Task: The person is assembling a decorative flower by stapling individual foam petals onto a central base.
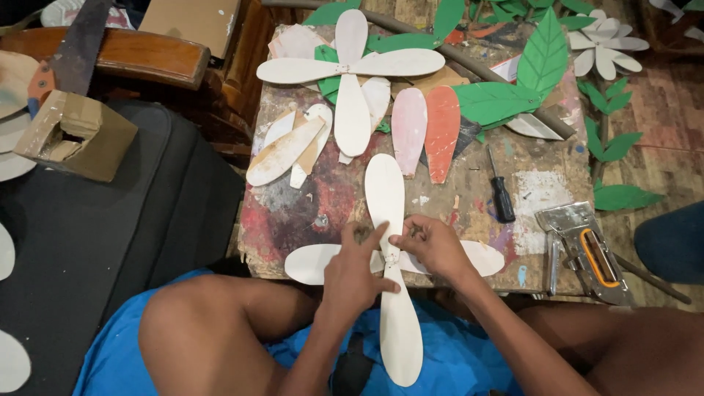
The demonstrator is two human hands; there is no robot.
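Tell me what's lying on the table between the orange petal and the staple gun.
A black-handled screwdriver lies between the orange petal and the staple gun, seen in the head view.
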